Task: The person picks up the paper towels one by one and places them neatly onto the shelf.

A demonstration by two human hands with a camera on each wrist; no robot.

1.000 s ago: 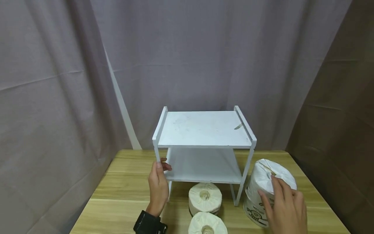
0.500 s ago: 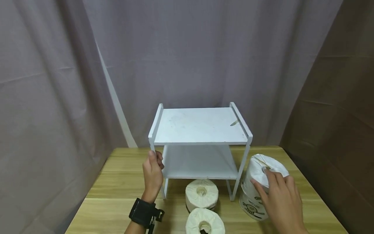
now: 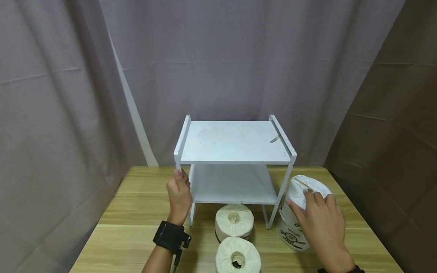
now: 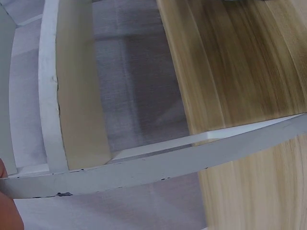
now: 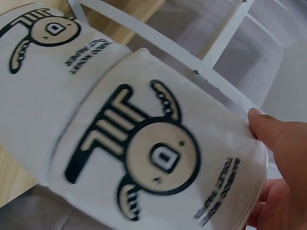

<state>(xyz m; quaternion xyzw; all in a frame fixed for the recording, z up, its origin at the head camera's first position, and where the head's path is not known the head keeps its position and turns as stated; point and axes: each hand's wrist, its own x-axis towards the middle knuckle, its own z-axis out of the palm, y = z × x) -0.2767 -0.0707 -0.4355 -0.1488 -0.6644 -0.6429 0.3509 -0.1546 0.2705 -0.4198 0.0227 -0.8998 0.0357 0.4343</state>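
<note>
My left hand [image 3: 179, 197] grips the left front post of a white two-tier shelf [image 3: 235, 142] that stands on the table. In the left wrist view only bits of the fingers [image 4: 9, 215] show against the frame. To the right of the shelf, two paper-wrapped toilet rolls are stacked. My right hand [image 3: 322, 223] holds the upper toilet roll [image 5: 158, 158] by its top, thumb on the outer side and fingertips near the centre hole. Under it sits the lower toilet roll [image 5: 43, 86], with the same printed animal drawing.
Two cream wrapped rolls sit in front of the shelf, a rear roll [image 3: 223, 227] partly beneath the lower tier and a front roll [image 3: 222, 254] nearer me. The wooden table [image 3: 136, 212] is bordered by grey curtains [image 3: 222, 68].
My head view has shifted a little. My left hand has slid slightly up the post. My right hand and the stacked rolls have come slightly left, closer to the shelf.
</note>
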